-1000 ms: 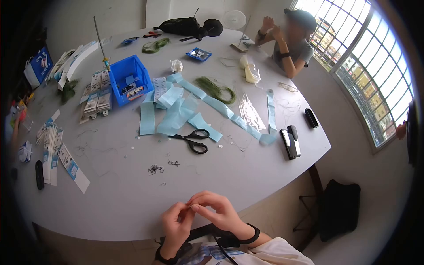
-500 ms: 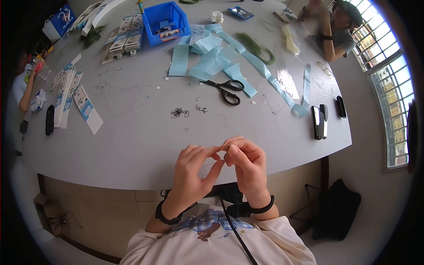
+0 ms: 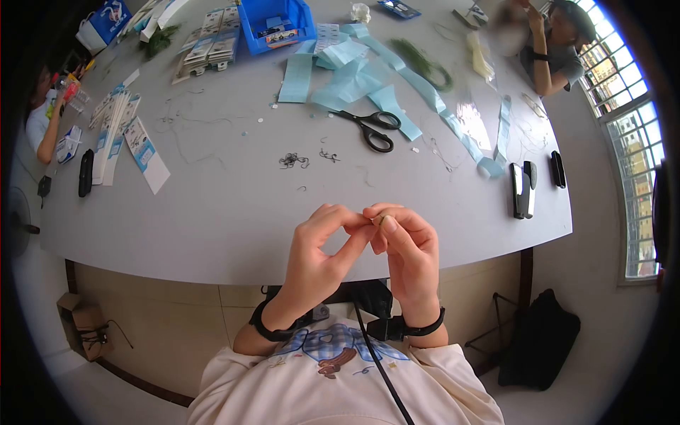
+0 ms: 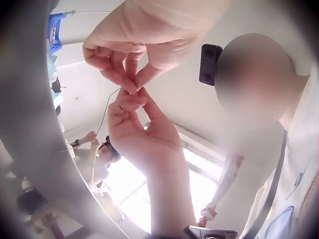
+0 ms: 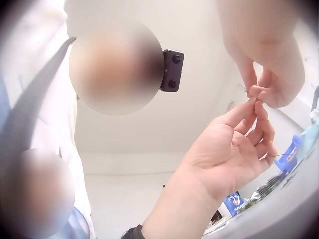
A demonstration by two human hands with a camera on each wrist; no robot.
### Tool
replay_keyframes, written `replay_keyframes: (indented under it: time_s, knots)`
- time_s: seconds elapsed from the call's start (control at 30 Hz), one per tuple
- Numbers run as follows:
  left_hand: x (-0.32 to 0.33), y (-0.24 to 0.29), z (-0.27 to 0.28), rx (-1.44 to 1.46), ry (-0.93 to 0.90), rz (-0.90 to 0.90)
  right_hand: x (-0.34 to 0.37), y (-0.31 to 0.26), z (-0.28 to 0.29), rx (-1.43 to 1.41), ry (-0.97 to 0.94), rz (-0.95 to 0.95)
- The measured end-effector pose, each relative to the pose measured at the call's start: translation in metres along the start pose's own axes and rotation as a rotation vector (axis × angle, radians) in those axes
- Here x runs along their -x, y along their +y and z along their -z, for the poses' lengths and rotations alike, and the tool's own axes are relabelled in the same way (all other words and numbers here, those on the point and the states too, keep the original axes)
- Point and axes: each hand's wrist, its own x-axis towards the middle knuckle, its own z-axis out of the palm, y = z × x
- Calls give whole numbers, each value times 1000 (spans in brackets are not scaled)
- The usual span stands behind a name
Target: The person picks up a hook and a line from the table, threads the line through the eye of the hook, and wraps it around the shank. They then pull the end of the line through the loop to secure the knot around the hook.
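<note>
My left hand [image 3: 316, 249] and right hand [image 3: 412, 256] meet fingertip to fingertip over the table's near edge. Each pinches thumb against forefinger around something tiny, mostly hidden by the fingers. From the pinch a thin dark line [image 4: 105, 109] curves away in the left wrist view, where the left hand [image 4: 149, 37] is above and the right hand [image 4: 144, 134] below. In the right wrist view, a small dark tip shows at the right hand [image 5: 271, 55]; the left hand [image 5: 219, 154] touches it. Beyond the hands lie small dark hooks [image 3: 292, 161].
Black scissors [image 3: 375, 129] lie beside crumpled blue strips [image 3: 352, 79]. A stapler [image 3: 524, 190] stands at the right, printed cards [image 3: 147, 156] lie left, and a blue bin [image 3: 273, 28] is at the back. Another person sits at the far right, another at the far left.
The head view has tilted down and shifted, so the table contents appear higher. Both hands stay together; the left fingers have drawn in closer around the pinch.
</note>
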Motion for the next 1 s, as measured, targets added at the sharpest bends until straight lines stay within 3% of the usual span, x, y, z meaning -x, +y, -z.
replay_keyframes:
  time_s: [0.47,0.63,0.73,0.8,0.83,0.9,1.0]
  knots:
    - [3,1,-5,45,-12,-7,5,-1,6,-29,0,5]
    - [9,-6,-6,206,119,59,5,-2,3,-13,63,30]
    - [11,-3,-2,215,129,69,0,-4,14,189,91,60]
    - [14,-6,0,192,129,72,-8,-2,27,810,175,216]
    - [16,-9,1,167,139,77,-9,-1,31,809,188,218]
    - [19,-16,1,160,159,78,-13,0,39,1086,263,226]
    - [24,-23,2,112,188,82,-16,10,52,1151,224,192]
